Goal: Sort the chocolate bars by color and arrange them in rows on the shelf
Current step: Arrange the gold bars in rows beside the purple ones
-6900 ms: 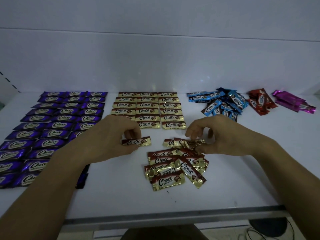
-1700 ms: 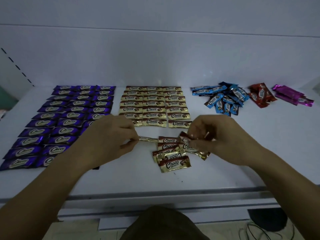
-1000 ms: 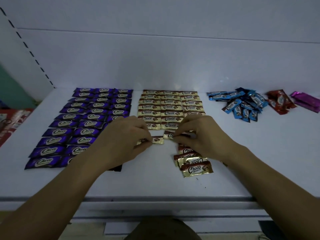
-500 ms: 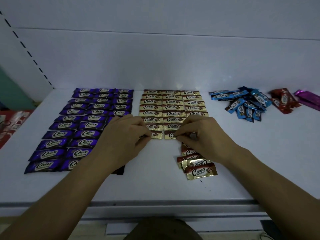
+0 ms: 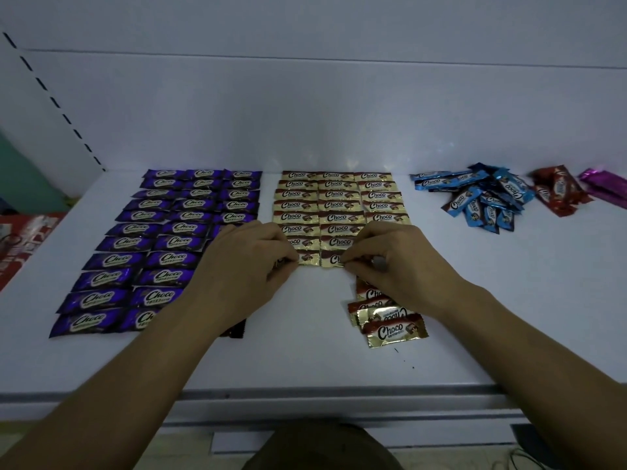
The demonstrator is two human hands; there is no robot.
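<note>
Gold chocolate bars (image 5: 337, 205) lie in neat rows at the middle of the white shelf (image 5: 305, 361). My left hand (image 5: 244, 266) pinches one gold bar (image 5: 308, 258) at the front of the left column. Beside it, my right hand (image 5: 397, 262) pinches another gold bar (image 5: 330, 259) at the front of the middle column. A small loose pile of gold bars (image 5: 386, 320) sits just under my right wrist. Purple bars (image 5: 163, 242) fill rows on the left.
Loose heaps lie at the back right: blue bars (image 5: 481, 198), red bars (image 5: 556, 191) and magenta bars (image 5: 607, 184). The shelf's metal front edge (image 5: 305, 395) runs below my forearms. A red package (image 5: 23, 239) lies off the shelf's left side.
Both hands carried a gold bar each from above the loose pile back to the front of the gold rows and set them down side by side. The loose pile has shrunk.
</note>
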